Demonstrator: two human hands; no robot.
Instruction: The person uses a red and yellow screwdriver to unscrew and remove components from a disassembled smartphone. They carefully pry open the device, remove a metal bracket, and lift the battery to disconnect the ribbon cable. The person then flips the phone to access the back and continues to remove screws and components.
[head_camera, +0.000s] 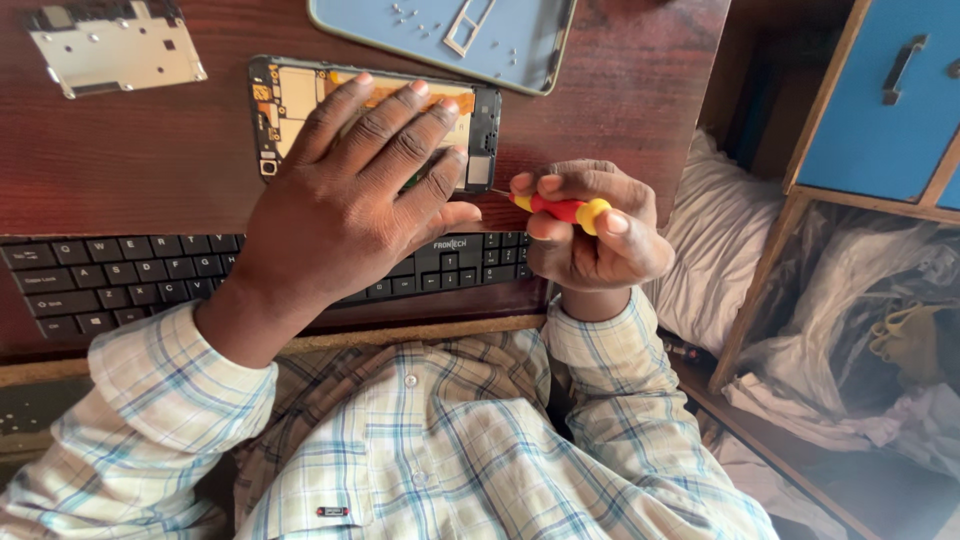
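while the left hand (345, 190) lies flat with fingers spread wide over the opened phone (375, 120), pressing it to the wooden desk (130, 150), the right hand (590, 225) at its 3 o'clock is curled tight around a small screwdriver (565, 209) with a red and yellow handle, thumb and forefinger pinching the shaft. the tip, thin and hard to make out, points toward the phone's lower right corner. the phone sits at the desk's centre, back cover off, circuit board and orange-brown inner parts showing. it is likely light, stiff and fragile: the bare board should not be squeezed, so the plastic frame edges look like the safest hold, and a flat palm should keep it from sliding on the smooth wood. at 6 o'clock from the phone runs a black keyboard (100, 280), under the left wrist. at 10 o'clock lies a silver metal plate (115, 45). at 12 o'clock rests a light blue tray (440, 40) holding tiny screws (408, 17) and a thin metal frame piece (468, 25). at far 3 o'clock stands a blue cabinet (880, 100).
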